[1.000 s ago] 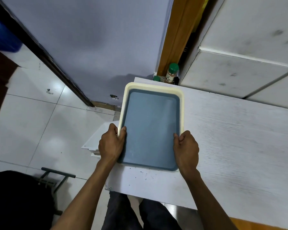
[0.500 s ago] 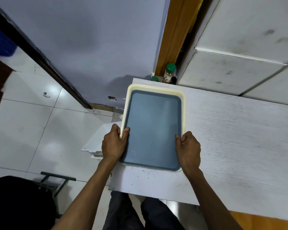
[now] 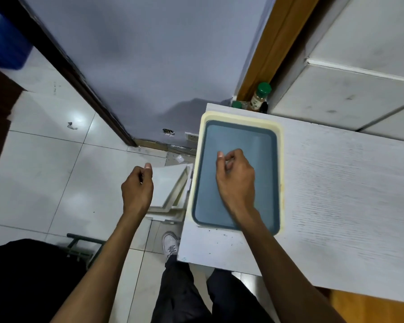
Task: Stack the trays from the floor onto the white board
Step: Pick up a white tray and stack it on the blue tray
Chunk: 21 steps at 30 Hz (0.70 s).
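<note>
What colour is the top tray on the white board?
Blue-grey, on a cream tray; the top tray shows best in the head view.

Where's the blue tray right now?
The blue tray sits nested in the cream tray at the white board's left end, under the right hand.

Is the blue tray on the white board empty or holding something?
Empty: the blue tray shows a bare bottom; the right hand hovers above.

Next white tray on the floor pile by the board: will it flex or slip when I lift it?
The white trays look like thin moulded plastic: probably light and fairly stiff, as the blue tray appears. Smooth glossy faces could slip; the raised rims should help. They lie crooked, so neighbours may shift.
</note>
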{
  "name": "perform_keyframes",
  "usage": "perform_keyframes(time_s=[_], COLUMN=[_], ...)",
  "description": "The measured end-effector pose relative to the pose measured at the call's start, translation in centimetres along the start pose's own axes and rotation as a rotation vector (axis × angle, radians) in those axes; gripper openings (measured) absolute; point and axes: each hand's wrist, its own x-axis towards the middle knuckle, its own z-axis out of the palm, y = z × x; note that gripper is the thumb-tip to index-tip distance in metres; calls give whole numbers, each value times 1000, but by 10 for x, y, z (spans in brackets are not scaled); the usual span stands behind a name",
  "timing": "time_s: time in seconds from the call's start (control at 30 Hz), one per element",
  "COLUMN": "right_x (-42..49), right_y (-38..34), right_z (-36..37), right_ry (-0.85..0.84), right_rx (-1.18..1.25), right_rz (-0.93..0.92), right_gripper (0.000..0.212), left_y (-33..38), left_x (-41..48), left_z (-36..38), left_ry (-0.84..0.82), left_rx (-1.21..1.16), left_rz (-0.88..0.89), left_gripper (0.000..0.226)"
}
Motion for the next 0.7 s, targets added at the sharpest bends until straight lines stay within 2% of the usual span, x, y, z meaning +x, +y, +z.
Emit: perform_keyframes(time_s=[0.2, 0.37, 0.7], right_x=[-14, -21, -22], right_y=[-66, -79, 28], right_z=[71, 157, 337], right_ry=[-46, -48, -203], right_rx=[78, 60, -52], right_rz=[-70, -59, 403], right_gripper=[30, 26, 22], left_y=[-46, -94, -245], left_x=[49, 102, 204], left_z=[-36, -49, -10], left_ry=[-7, -107, -228], left_rx=[10, 69, 219], left_rz=[-71, -146, -221], left_gripper=[47, 31, 26])
